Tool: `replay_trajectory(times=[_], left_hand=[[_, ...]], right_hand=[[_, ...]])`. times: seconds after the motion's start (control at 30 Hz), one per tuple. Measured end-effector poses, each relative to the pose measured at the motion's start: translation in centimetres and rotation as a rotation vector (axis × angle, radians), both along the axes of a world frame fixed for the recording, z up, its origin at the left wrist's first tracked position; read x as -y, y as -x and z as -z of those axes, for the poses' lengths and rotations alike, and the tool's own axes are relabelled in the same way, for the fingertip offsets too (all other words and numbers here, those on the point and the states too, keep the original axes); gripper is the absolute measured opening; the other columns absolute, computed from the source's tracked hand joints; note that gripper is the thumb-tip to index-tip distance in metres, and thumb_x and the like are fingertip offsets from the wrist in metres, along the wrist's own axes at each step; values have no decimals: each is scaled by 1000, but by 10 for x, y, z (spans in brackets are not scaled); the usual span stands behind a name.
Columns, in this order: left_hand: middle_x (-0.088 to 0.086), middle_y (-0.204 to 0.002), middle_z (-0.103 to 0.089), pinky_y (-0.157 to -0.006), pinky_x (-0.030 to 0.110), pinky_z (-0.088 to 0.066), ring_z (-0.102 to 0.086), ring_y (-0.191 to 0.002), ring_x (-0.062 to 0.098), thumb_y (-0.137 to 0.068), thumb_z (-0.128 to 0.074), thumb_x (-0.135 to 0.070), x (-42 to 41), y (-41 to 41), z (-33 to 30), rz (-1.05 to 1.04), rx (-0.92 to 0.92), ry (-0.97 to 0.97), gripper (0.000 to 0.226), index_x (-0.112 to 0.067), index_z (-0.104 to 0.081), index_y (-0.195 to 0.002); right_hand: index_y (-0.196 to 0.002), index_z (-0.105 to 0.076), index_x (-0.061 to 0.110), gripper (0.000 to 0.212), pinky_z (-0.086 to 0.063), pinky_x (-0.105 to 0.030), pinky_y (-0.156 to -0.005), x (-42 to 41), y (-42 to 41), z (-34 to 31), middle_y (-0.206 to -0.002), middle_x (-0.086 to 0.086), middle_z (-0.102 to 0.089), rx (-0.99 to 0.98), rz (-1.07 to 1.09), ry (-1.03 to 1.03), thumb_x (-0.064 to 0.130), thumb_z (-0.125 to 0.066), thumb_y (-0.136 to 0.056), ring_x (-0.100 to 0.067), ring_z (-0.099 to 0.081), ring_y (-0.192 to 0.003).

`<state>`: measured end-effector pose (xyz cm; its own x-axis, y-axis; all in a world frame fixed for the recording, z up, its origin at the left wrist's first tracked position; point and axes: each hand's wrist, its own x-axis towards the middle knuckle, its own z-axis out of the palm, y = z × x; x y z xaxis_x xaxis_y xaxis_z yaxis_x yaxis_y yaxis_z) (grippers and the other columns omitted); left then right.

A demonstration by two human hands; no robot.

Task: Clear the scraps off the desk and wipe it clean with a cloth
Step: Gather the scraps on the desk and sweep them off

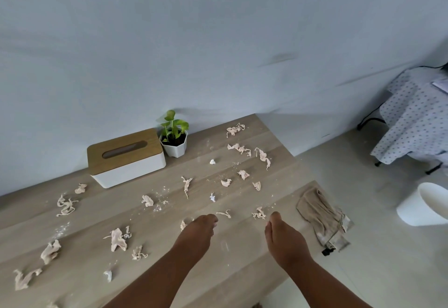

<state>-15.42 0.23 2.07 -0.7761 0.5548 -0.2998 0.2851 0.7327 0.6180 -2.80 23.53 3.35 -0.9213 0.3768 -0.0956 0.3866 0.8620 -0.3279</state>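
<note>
Both forearms reach over the near edge of the desk point(242, 271), scraps not yet cleared.

Pinkish scraps point(118, 238) lie spread over almost the whole top, with fine white crumbs between them; the nearest ones sit just in front of the fingertips. The left hand point(196, 232) is curled, fingers bent down onto the wood, and I cannot tell if it grips a scrap. The right hand point(283, 239) is also loosely bent, with nothing visible in it. A crumpled beige cloth point(322, 220) waits at the right edge, and a white bin point(424, 205) stands on the floor beyond it. A tissue box point(126, 157) and a small potted plant point(174, 138) stand by the wall. I think it is best to gather the scraps toward the right edge, near the bin, and to leave the crumbs for the cloth.
</note>
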Motion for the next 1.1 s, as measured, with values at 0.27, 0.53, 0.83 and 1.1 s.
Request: replay_trajectory(times=[0.27, 0.53, 0.83, 1.1], left_hand=[[-9, -90, -64, -79, 26, -48, -63, -90, 15, -103, -53, -26, -4, 14, 10, 9, -58, -45, 14, -23, -67, -108], [-4, -90, -65, -65, 31, -40, -66, -90, 23, -103, -41, -58, -19, 24, 8, -31, -247, 142, 32, -28, -53, -103], [-6, -135, -51, -91, 37, -52, -54, -127, 20, -67, -46, -93, -40, 36, 32, -78, -193, 253, 104, -32, -24, -148], [-1, -133, -48, -93, 40, -52, -51, -126, 24, -72, -54, -87, -57, 52, 43, -121, -138, 396, 95, -26, -29, -141]], right_hand=[[-121, -51, 14, 21, -46, -31, -73, -14, 4, 9, -101, -3, -64, 56, 18, 26, 14, -40, -103, -24, -66, -92], [-115, -52, 22, 26, -45, -33, -65, -30, 19, 22, -104, 3, -64, 61, -52, -61, 39, -34, -108, -23, -69, -87], [-100, -59, 19, 26, -40, -31, -50, -53, 41, 33, -91, 3, -64, -54, -169, -85, 45, -56, -98, -22, -67, -67], [-100, -60, 17, 54, -47, -30, -48, -61, 57, 46, -92, 2, -57, -41, -235, -102, 66, -68, -80, -21, -65, -69]])
